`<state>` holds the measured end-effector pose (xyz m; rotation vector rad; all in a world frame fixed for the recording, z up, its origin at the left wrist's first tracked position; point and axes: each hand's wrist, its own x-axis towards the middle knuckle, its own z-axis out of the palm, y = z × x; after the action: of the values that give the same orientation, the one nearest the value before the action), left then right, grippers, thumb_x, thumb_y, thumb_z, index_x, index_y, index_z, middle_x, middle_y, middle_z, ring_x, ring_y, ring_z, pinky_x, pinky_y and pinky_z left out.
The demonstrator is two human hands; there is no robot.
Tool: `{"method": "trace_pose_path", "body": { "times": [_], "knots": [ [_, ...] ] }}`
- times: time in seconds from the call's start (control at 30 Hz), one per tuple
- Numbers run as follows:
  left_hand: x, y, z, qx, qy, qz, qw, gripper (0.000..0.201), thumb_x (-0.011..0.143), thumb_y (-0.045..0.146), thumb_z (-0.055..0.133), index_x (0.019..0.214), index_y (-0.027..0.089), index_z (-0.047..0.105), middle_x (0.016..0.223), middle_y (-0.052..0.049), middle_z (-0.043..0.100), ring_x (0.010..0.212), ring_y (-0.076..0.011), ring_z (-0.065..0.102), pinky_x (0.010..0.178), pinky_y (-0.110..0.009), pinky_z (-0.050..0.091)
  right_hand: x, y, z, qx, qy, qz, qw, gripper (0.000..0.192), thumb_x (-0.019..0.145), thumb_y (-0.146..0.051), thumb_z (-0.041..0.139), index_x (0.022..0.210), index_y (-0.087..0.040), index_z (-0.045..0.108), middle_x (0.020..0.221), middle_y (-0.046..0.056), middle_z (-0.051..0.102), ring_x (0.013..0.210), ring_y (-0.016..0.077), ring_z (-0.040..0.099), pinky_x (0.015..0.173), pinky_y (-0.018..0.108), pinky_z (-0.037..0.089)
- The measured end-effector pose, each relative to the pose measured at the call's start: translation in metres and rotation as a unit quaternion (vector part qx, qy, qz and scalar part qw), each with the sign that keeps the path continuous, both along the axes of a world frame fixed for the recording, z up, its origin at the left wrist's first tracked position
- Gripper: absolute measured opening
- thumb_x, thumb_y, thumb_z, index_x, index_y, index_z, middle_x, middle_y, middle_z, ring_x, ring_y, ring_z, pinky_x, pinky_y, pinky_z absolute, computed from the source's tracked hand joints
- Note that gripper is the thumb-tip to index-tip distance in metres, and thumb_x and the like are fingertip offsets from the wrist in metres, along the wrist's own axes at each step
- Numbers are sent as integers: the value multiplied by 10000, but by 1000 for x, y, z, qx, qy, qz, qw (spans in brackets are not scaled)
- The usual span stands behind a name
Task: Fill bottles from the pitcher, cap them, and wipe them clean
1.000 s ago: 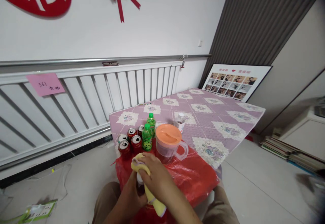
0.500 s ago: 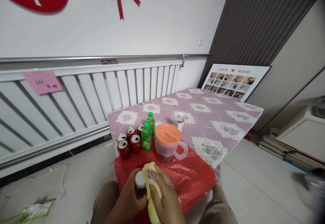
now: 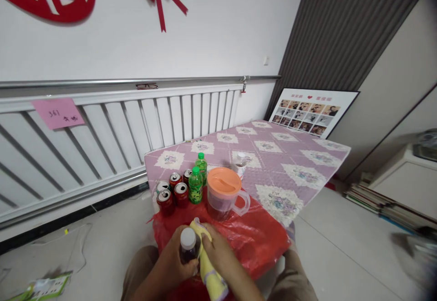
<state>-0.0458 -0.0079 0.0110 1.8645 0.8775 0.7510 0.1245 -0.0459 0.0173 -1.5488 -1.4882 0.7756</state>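
Left hand (image 3: 172, 261) clasped a white-capped plastic bottle (image 3: 188, 241), right hand (image 3: 217, 250) clutched soft yellow cloth (image 3: 210, 271), both in front of the orange-lidded clear pitcher (image 3: 221, 198).

a white-capped bottle (image 3: 188, 245) and a yellow cloth (image 3: 209, 271), side by side
the bottle is roughly upright, cap on, its see-through body looking dark; the cloth, edged in pale purple, is bunched lengthwise just to the bottle's right, its lower end loose.
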Motion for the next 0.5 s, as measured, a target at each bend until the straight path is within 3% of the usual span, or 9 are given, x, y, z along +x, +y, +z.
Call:
{"method": "trace_pose_path", "body": {
  "times": [0.13, 0.23, 0.4, 0.5],
  "knots": [
    [-8, 7, 16, -36, 35, -51, 997, 660, 572, 44, 608, 1208, 182, 500, 1172, -87, 635, 1142, -270, 590, 1040, -389, 456, -4, -17, -23, -26, 3, -15, 1000, 411, 889, -203, 455, 1252, -154, 642, 1251, 137, 677, 1185, 240, 623, 1040, 412, 461],
    [-15, 16, 25, -31, 69, -81, 994, 777, 532, 57, 664, 1277, 200, 493, 1255, -91, 588, 1183, -281, 554, 1077, -411, 422, -6, -23, -27, -26, 1, -29, 999, 416, 873, -199, 478, 1250, -181, 651, 1253, 124, 679, 1193, 244, 618, 1051, 424, 456],
    [-19, 18, 28, -17, 114, -50, 992, 950, 527, 72, 698, 1417, 187, 389, 1316, -139, 538, 1251, -320, 506, 1117, -495, 367, -4, -22, -10, 26, -2, -45, 999, 414, 870, -195, 502, 1255, -196, 652, 1282, 119, 659, 1221, 235, 595, 1072, 415, 445],
    [-18, 8, 30, -31, 100, -3, 995, 879, 553, 65, 681, 1377, 192, 401, 1367, -141, 536, 1233, -305, 535, 1093, -463, 411, -2, -19, 8, 59, -19, -30, 998, 441, 869, -178, 501, 1290, -214, 626, 1361, 108, 604, 1278, 225, 543, 1101, 426, 412]
  ]
}}
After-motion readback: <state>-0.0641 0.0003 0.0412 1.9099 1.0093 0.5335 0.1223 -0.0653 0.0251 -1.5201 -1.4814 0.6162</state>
